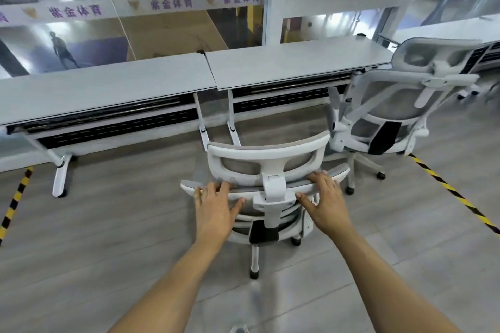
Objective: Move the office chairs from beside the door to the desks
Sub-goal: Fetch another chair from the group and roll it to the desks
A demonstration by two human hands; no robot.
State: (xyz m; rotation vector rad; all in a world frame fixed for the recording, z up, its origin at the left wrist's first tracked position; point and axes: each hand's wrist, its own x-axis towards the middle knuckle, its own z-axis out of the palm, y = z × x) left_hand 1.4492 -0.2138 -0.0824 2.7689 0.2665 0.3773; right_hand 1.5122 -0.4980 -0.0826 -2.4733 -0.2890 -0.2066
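Observation:
A white-framed office chair (266,153) with grey mesh stands on the floor in front of me, its back toward me, facing two grey desks. My left hand (215,209) grips the top edge of its backrest on the left of the headrest post. My right hand (326,201) grips the same edge on the right. The chair is a short way out from the gap between the left desk (102,89) and the right desk (292,62). A second matching chair (392,97) stands at the right end of the right desk, tilted and close to its edge.
Glass walls with a lettered band run behind the desks. Yellow-and-black floor tape (454,192) crosses at the right and also at the left (16,197). The desks' white legs with casters (61,176) stand on the grey plank floor. Another desk edge (484,54) shows far right.

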